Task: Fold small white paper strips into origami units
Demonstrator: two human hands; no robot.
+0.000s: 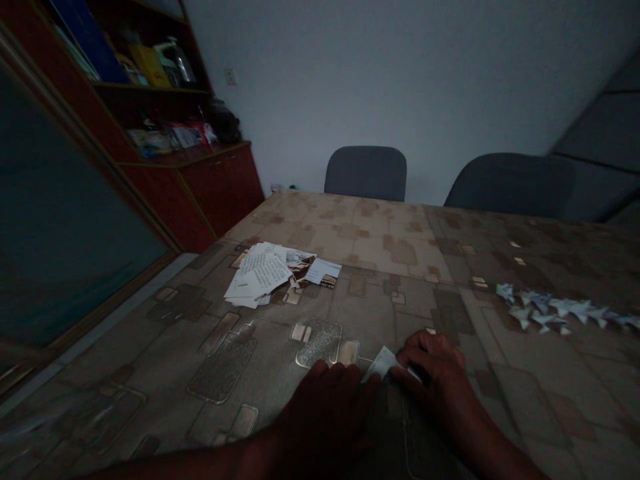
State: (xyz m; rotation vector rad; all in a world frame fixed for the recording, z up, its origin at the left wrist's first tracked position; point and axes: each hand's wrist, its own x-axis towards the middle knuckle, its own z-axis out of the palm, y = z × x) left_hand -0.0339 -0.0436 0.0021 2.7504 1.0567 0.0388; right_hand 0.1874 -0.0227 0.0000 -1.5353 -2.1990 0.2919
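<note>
A small piece of folded white paper rises to a point just above the patterned tabletop, between my two hands. My right hand pinches its right side with thumb and fingers. From the left, my left hand lies low over the table with its fingers bent, and a fingertip holds the paper's lower left edge. Deep shadow hides most of my left thumb and palm. Part of the paper is covered by my fingers.
A loose pile of printed paper pieces lies at the left of the table. Several folded paper shapes stand in rows at the right. Two grey chairs are behind the far edge. A red cabinet holds household things.
</note>
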